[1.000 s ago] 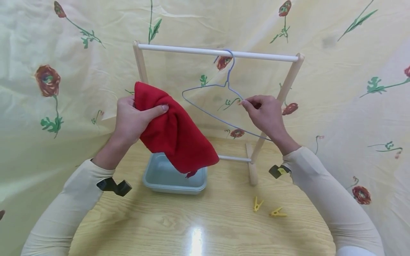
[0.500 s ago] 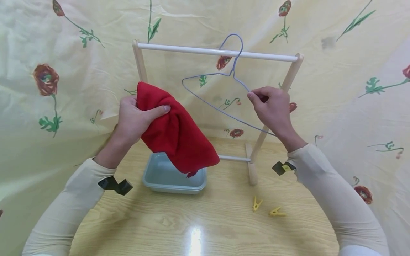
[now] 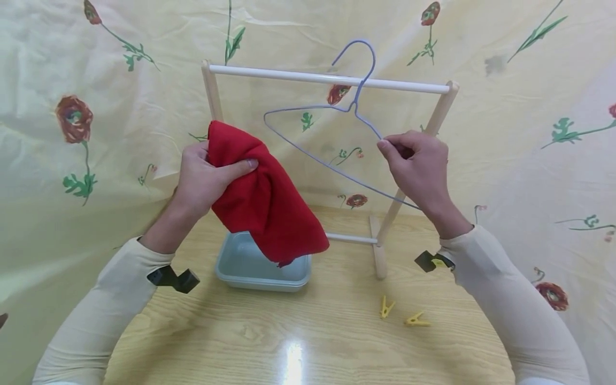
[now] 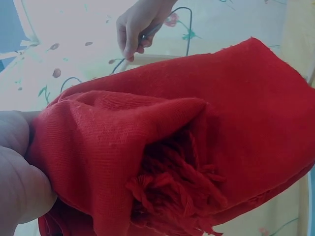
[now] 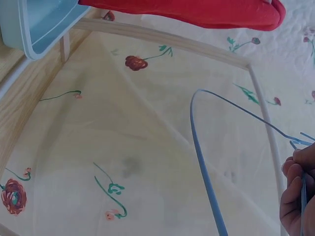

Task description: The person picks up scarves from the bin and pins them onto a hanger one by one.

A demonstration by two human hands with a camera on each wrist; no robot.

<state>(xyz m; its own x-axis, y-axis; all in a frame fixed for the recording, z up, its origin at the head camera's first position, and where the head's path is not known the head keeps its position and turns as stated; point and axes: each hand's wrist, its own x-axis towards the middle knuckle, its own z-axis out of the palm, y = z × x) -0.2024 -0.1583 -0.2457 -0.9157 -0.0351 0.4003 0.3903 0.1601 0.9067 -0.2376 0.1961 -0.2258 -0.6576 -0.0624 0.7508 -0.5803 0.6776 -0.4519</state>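
A folded red scarf (image 3: 269, 198) hangs from my left hand (image 3: 204, 174), which grips it with the thumb on top. Tangled fringe (image 4: 179, 187) shows at the scarf's fold in the left wrist view. My right hand (image 3: 417, 166) pinches the right shoulder of a blue wire hanger (image 3: 308, 155) between thumb and fingers. The hanger's hook rises above the white bar of a clothes rack (image 3: 284, 76) and overlaps the bar in the head view. In the right wrist view the right hand (image 5: 300, 191) sits at the right edge, with the hanger's lower wire (image 5: 202, 157) running down beside it.
A pale blue basin (image 3: 262, 283) stands on the wooden table (image 3: 231, 337) below the scarf. Two yellow clothespins (image 3: 386, 307) lie to its right, near the rack's wooden foot (image 3: 378, 262). Flowered cloth (image 3: 144, 32) covers the wall behind.
My right hand has moved up and to the right with the hanger. The hook, first over the bar, now stands higher above it. My left hand and the scarf have barely moved.
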